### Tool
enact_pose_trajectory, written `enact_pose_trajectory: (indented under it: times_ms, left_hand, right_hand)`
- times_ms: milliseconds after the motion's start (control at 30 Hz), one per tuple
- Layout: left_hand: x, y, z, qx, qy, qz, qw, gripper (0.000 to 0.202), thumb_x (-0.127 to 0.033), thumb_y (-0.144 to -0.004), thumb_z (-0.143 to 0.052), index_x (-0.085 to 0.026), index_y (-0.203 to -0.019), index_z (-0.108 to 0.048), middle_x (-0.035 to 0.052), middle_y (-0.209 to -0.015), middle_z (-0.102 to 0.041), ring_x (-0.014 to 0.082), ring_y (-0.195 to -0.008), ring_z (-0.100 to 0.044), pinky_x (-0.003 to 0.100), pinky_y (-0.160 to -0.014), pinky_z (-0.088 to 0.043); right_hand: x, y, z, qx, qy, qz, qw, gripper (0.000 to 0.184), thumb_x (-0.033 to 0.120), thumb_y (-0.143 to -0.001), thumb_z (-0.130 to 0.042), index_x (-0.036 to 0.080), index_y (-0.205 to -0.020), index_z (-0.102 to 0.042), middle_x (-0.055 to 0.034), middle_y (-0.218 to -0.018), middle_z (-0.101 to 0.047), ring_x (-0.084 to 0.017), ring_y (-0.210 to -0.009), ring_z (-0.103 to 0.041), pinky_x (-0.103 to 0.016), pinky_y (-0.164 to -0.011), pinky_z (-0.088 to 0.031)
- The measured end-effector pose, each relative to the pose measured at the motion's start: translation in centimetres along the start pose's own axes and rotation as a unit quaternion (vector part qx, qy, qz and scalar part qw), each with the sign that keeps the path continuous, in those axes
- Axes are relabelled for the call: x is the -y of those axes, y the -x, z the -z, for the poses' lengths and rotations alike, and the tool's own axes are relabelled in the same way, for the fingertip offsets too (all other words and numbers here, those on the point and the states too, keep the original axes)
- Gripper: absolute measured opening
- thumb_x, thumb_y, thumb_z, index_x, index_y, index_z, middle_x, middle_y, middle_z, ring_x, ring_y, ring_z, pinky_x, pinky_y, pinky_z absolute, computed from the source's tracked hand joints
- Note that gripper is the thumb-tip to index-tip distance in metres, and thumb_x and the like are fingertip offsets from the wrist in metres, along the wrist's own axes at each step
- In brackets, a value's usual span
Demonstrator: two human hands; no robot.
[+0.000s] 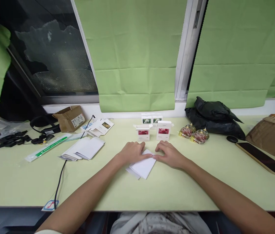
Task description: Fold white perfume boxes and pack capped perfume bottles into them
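Observation:
A flat white folded card [142, 167] lies on the pale green table [171, 188] in front of me. My left hand [133, 152] rests on its upper left part, fingers curled down onto it. My right hand [168, 154] presses its upper right corner with the fingertips. Both hands meet near the card's top edge. Just beyond them stand two small white boxes with red pictures [163, 130], their lids open, and behind those two more with green pictures [151, 119].
A stack of flat white cards [84, 149] and printed cards [100, 126] lie to the left, with a black cable [59, 178] and a brown carton [69, 117]. Two clear packets [195, 134], a black bag [213, 117], a phone [264, 158] and a brown parcel [271, 136] sit to the right.

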State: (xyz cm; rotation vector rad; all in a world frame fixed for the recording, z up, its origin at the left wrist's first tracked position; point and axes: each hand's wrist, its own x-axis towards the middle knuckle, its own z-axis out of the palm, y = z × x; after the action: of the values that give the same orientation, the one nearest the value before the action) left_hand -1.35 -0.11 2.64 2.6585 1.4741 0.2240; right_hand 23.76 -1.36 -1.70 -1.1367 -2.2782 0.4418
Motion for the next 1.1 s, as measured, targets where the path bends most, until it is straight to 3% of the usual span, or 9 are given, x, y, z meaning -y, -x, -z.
enact_pose_trajectory:
  times_ms: [167,367,533,667,800,967,1100]
  left_hand:
    - [-0.2,0.0,-0.2,0.002,-0.005,-0.006,1.000,0.048,-0.068,-0.096,-0.049,-0.022,-0.095,-0.063,0.0092,-0.085,-0.075,0.0299,-0.074,-0.070,0.036,-0.068,-0.043]
    - [-0.3,0.0,-0.3,-0.004,0.044,-0.003,0.999,0.040,-0.061,-0.099,-0.047,-0.023,-0.106,-0.059,0.0078,-0.093,-0.076,0.0279,-0.076,-0.070,0.035,-0.066,-0.042]
    - [-0.5,0.1,-0.5,-0.008,0.101,-0.010,0.995,0.040,-0.060,-0.097,-0.052,-0.024,-0.112,-0.059,0.0068,-0.105,-0.074,0.0268,-0.088,-0.071,0.034,-0.070,-0.046]
    - [-0.5,0.0,-0.8,-0.014,0.108,-0.018,0.994,0.046,-0.066,-0.094,-0.056,-0.024,-0.111,-0.060,0.0067,-0.115,-0.068,0.0262,-0.094,-0.070,0.035,-0.075,-0.048]
    - [-0.8,-0.2,-1.1,-0.030,0.119,0.002,0.992,0.054,-0.071,-0.090,-0.059,-0.025,-0.119,-0.059,0.0067,-0.118,-0.067,0.0272,-0.097,-0.069,0.034,-0.073,-0.048]
    - [-1.2,-0.4,-1.3,-0.033,0.260,0.012,0.965,0.060,-0.063,-0.090,-0.067,-0.026,-0.135,-0.053,0.0023,-0.098,-0.071,0.0229,-0.084,-0.067,0.031,-0.068,-0.048]
    - [-1.1,-0.7,-1.5,-0.072,0.333,-0.007,0.940,0.060,-0.053,-0.091,-0.068,-0.025,-0.141,-0.051,0.0030,-0.101,-0.071,0.0192,-0.079,-0.065,0.030,-0.068,-0.050]
  right_hand:
    - [0.0,0.0,-0.2,0.047,-0.009,-0.019,0.999,0.056,0.063,-0.077,-0.085,0.028,-0.113,-0.062,-0.0054,-0.117,-0.061,-0.030,-0.113,-0.054,-0.046,-0.100,-0.042]
    - [-0.7,-0.2,-0.4,0.029,-0.009,-0.066,0.997,0.043,0.050,-0.081,-0.083,0.027,-0.110,-0.062,-0.0050,-0.113,-0.061,-0.029,-0.111,-0.053,-0.045,-0.099,-0.041]
    - [-1.4,-0.4,-0.8,-0.010,-0.042,-0.102,0.994,0.026,0.039,-0.086,-0.076,0.025,-0.103,-0.062,-0.0048,-0.110,-0.064,-0.027,-0.108,-0.053,-0.043,-0.095,-0.042]
    - [-1.6,-0.5,-1.0,-0.035,-0.096,-0.124,0.987,0.015,0.037,-0.092,-0.065,0.024,-0.098,-0.061,-0.0030,-0.101,-0.065,-0.024,-0.097,-0.055,-0.037,-0.083,-0.044]
    - [-1.3,-0.6,-0.7,-0.095,-0.188,-0.132,0.969,0.018,0.041,-0.095,-0.059,0.024,-0.097,-0.056,-0.0001,-0.088,-0.060,-0.020,-0.081,-0.054,-0.034,-0.074,-0.044]
    - [-0.5,-0.9,-0.2,-0.180,-0.250,-0.085,0.948,0.022,0.047,-0.097,-0.059,0.025,-0.099,-0.056,-0.0014,-0.096,-0.062,-0.021,-0.088,-0.057,-0.034,-0.080,-0.048]
    - [-0.3,-1.0,-0.3,-0.205,-0.251,-0.078,0.943,0.028,0.052,-0.097,-0.059,0.026,-0.107,-0.056,-0.0043,-0.107,-0.063,-0.022,-0.094,-0.058,-0.034,-0.080,-0.050]
